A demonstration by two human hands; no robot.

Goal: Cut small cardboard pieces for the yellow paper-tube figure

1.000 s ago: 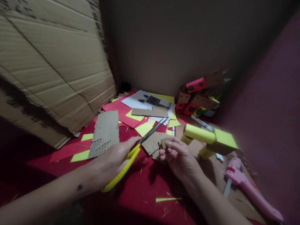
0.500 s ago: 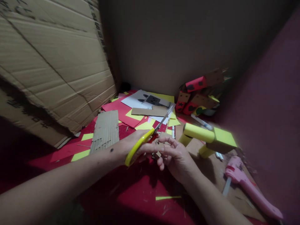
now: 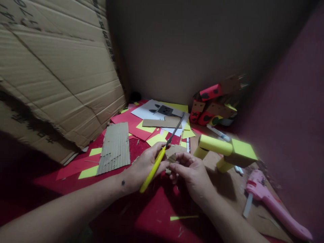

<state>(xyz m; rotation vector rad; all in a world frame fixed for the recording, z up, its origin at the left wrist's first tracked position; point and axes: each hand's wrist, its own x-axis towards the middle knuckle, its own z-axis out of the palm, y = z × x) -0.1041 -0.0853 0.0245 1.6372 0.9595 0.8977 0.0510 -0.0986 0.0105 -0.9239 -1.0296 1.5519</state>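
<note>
My left hand (image 3: 141, 167) is closed around a pair of scissors (image 3: 154, 170) with a yellow handle. Their blades look closed and point away from me, toward the paper sheets. Beside it, my right hand (image 3: 194, 173) pinches a small piece of brown cardboard (image 3: 174, 150) between thumb and fingers. The left fingertips meet the same piece at its near left side. Part of the piece is hidden behind the fingers, so its full shape does not show.
A large cardboard sheet (image 3: 58, 64) leans at the left, near a corrugated piece (image 3: 115, 145). Coloured paper (image 3: 126, 119) and a cardboard strip (image 3: 154, 123) lie ahead. To the right are a yellow-covered cardboard figure (image 3: 215, 144), red-patterned figures (image 3: 211, 92) and a pink glue gun (image 3: 273, 206).
The scissors have turned in my left hand, and the handle now appears edge-on with the blades together. More of the small cardboard piece shows between my hands.
</note>
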